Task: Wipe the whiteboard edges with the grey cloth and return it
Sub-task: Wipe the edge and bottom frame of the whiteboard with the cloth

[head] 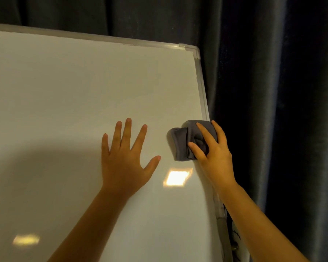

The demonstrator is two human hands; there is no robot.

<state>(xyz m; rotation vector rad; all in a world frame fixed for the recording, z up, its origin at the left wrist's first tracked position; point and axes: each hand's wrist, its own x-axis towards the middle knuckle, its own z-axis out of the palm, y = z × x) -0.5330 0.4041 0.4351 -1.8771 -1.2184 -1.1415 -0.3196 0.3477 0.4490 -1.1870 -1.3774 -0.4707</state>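
Whiteboard [64, 91] edge: right hand [214, 154] grips grey cloth [182, 142].

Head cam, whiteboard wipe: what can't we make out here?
- Frame edge under the cloth: head view, covered by the cloth and the right hand.
- Whiteboard left side and bottom: cut off by the picture's edges.
- Where the cloth goes back: not in view.
- Lower right frame: partly behind the right forearm, dim.
- Board under the left hand: covered by the flat palm.

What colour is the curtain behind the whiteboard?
Dark blue-grey, plain with no pattern; the curtain shows best in the head view, to the right of the whiteboard.
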